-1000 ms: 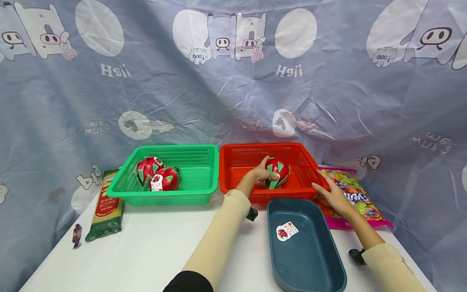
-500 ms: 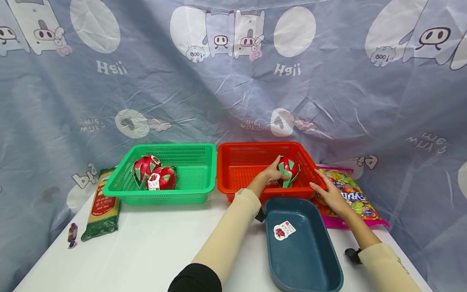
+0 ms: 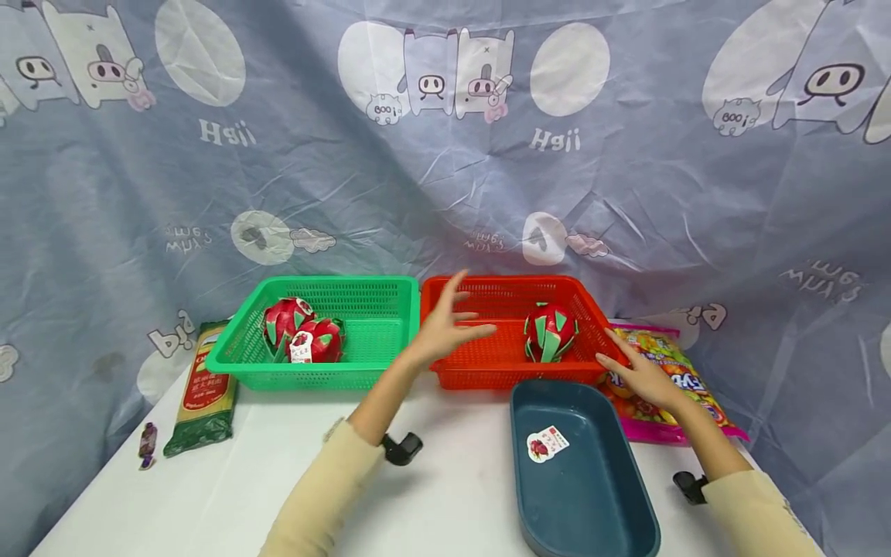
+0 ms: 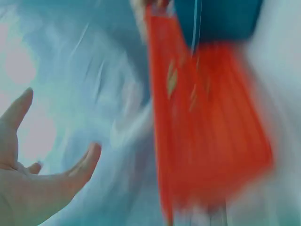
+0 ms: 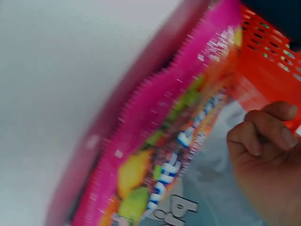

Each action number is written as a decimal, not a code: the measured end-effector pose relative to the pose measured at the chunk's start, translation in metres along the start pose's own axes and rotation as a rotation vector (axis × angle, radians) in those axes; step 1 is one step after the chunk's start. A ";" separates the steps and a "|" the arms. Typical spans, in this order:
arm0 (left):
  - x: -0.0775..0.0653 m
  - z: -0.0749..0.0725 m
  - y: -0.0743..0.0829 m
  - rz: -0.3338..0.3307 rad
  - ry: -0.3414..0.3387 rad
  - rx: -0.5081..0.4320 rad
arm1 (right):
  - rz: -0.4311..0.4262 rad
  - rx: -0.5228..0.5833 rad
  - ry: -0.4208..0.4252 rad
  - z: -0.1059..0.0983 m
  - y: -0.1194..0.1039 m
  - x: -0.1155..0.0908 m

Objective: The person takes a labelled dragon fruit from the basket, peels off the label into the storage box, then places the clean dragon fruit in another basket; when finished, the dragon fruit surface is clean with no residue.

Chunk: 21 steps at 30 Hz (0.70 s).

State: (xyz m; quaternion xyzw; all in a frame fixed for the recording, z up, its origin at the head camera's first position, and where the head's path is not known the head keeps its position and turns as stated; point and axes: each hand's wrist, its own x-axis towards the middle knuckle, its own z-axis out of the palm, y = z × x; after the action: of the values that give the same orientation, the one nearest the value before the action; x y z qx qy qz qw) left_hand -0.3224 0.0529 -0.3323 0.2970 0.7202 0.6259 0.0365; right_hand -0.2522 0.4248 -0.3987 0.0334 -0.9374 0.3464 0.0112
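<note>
In the head view, my left hand [image 3: 440, 333] hovers over the left part of the red basket [image 3: 480, 379], fingers spread and holding nothing. The left wrist view shows that hand [image 4: 44, 181] beside the blurred red basket [image 4: 211, 141], thumb and fingers apart. A red dragon fruit [image 3: 550, 333] with green scales sits in the right half of the red basket. My right hand [image 3: 643, 379] holds the basket's right front corner, its fingertips at the rim. From the right wrist, this hand [image 5: 268, 141] shows bent fingers against the basket [image 5: 265, 70].
Left of the red basket stands a green basket [image 3: 376, 379] with two dragon fruits [image 3: 323, 340]. A dark blue tray [image 3: 585, 487] with a sticker [image 3: 547, 444] lies in front. A candy bag [image 3: 671, 371] is at right; a green-ended packet [image 3: 205, 394] and small wrapped candy [image 3: 148, 445] lie left.
Earlier my left hand held the dragon fruit and shifted it rightward in the red basket. It has now let go and drawn back left. My right hand stays at the basket corner.
</note>
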 end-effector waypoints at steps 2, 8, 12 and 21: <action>-0.028 -0.041 -0.004 0.078 0.172 0.073 | -0.006 -0.040 -0.026 -0.004 -0.007 0.001; -0.108 -0.153 -0.039 0.073 0.710 0.411 | 0.061 -0.182 -0.165 -0.022 -0.041 -0.004; -0.155 -0.199 -0.061 -0.082 0.906 0.489 | 0.064 -0.273 -0.204 -0.032 -0.076 -0.009; -0.179 -0.223 -0.093 -0.287 0.893 0.423 | -0.037 -0.344 -0.101 -0.002 -0.175 0.021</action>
State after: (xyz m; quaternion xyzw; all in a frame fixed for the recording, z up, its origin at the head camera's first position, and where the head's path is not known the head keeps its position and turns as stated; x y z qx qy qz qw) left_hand -0.3059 -0.2320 -0.4272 -0.1002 0.8100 0.5209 -0.2500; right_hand -0.2604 0.2918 -0.2830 0.0656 -0.9815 0.1785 -0.0239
